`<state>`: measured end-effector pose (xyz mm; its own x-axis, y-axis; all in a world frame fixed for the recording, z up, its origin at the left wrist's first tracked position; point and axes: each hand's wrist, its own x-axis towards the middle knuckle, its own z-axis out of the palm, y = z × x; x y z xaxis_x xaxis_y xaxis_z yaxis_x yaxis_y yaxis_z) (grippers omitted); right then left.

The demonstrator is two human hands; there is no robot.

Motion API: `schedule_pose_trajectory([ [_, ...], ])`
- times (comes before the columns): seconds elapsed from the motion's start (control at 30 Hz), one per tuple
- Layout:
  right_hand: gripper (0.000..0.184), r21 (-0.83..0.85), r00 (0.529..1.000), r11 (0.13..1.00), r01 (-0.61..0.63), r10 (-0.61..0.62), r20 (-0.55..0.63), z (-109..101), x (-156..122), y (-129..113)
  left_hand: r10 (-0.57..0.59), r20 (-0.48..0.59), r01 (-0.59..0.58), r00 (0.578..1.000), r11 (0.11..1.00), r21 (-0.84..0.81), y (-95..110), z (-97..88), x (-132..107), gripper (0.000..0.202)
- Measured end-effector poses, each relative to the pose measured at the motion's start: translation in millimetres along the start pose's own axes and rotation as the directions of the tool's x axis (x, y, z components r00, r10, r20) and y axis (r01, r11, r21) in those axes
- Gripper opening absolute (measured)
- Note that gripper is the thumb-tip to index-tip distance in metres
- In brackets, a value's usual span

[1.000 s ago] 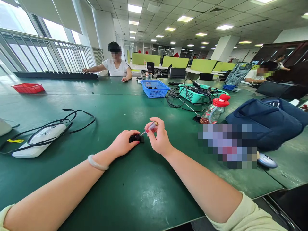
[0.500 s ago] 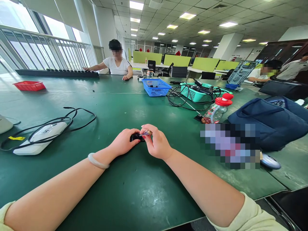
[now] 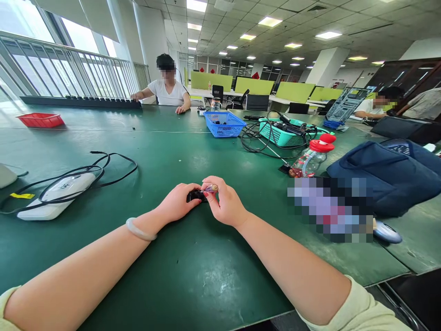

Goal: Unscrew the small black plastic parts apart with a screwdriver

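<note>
While no writing reads clearly, left hand gripping small black part, right hand pinching screwdriver.

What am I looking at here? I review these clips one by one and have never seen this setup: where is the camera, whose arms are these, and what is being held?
The camera sits on a person's head and looks forward and down, so the two bare arms coming in from the bottom are that person's own. The left hand, with a bangle on its wrist, presses a small black part onto the green table. The right hand pinches a small screwdriver whose tip points at that part. Also on the table: a white device wrapped in black cable, a red tray, a blue basket, a teal basket of cables, a red-capped bottle and a dark blue bag. Other people sit at the far end and at the right.
</note>
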<state>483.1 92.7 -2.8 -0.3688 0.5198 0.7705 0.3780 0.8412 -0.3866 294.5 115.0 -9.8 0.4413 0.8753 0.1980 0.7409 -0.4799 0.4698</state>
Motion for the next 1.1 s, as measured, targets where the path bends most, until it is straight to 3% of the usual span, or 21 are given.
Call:
schedule_pose_trajectory([
  [0.13, 0.016, -0.030, 0.995, 0.999, 0.031, -0.028, 0.100, -2.0, 2.3, -5.3, 0.016, 0.009, -0.016, 1.000, 1.000, -0.015, 2.0, -0.6, -0.2, 0.028],
  [0.33, 0.017, 0.002, 0.930, 0.982, 0.188, -0.178, 0.321, 0.8, 1.9, -10.3, -0.024, 0.019, 0.024, 1.000, 1.000, -0.020, 5.6, -3.6, -0.6, 0.041],
  [0.43, 0.014, 0.039, 0.917, 0.980, 0.196, -0.198, 0.346, 1.7, 0.9, -10.7, -0.035, 0.028, 0.036, 0.999, 0.999, -0.025, 5.6, -4.3, -0.4, 0.043],
  [0.53, 0.006, 0.086, 0.966, 0.995, 0.060, -0.079, 0.245, 0.7, 0.3, -7.6, -0.019, 0.026, 0.019, 0.999, 1.000, -0.017, 4.2, -3.5, 0.2, 0.037],
  [0.6, 0.005, 0.142, 0.990, 0.985, -0.102, 0.087, 0.109, -0.1, 0.4, -2.6, -0.008, 0.017, 0.008, 1.000, 1.000, -0.012, 3.6, -3.0, 0.4, 0.033],
  [0.63, 0.009, 0.198, 0.980, 0.960, -0.197, 0.194, 0.031, -0.2, 0.6, 1.0, -0.010, 0.015, 0.010, 1.000, 1.000, -0.010, 3.6, -3.0, 0.4, 0.032],
  [0.67, 0.014, 0.277, 0.951, 0.917, -0.286, 0.306, -0.030, -0.2, 1.0, 5.1, -0.019, 0.015, 0.019, 1.000, 1.000, -0.008, 3.9, -3.3, 0.3, 0.032],
  [0.73, 0.021, 0.499, 0.851, 0.768, -0.401, 0.514, -0.108, 0.1, 2.2, 14.8, -0.046, 0.023, 0.046, 0.999, 0.999, -0.005, 4.8, -4.2, -0.1, 0.033],
  [0.8, 0.025, 0.665, 0.741, 0.612, -0.428, 0.659, -0.130, 0.3, 3.7, 24.6, -0.071, 0.032, 0.071, 0.997, 0.997, -0.006, 5.7, -5.1, -0.5, 0.034],
  [0.87, 0.028, 0.746, 0.665, 0.512, -0.425, 0.736, -0.126, 0.1, 4.7, 32.6, -0.078, 0.037, 0.079, 0.996, 0.997, -0.013, 6.1, -5.5, -0.8, 0.036],
  [0.97, 0.030, 0.798, 0.629, 0.442, -0.409, 0.770, -0.105, 0.1, 4.8, 38.8, -0.084, 0.049, 0.085, 0.995, 0.996, -0.025, 5.8, -5.4, -0.9, 0.038],
  [1.1, 0.031, 0.804, 0.644, 0.436, -0.404, 0.760, -0.089, 1.6, 3.4, 39.0, -0.085, 0.059, 0.087, 0.995, 0.996, -0.034, 5.3, -4.9, -0.7, 0.038],
])
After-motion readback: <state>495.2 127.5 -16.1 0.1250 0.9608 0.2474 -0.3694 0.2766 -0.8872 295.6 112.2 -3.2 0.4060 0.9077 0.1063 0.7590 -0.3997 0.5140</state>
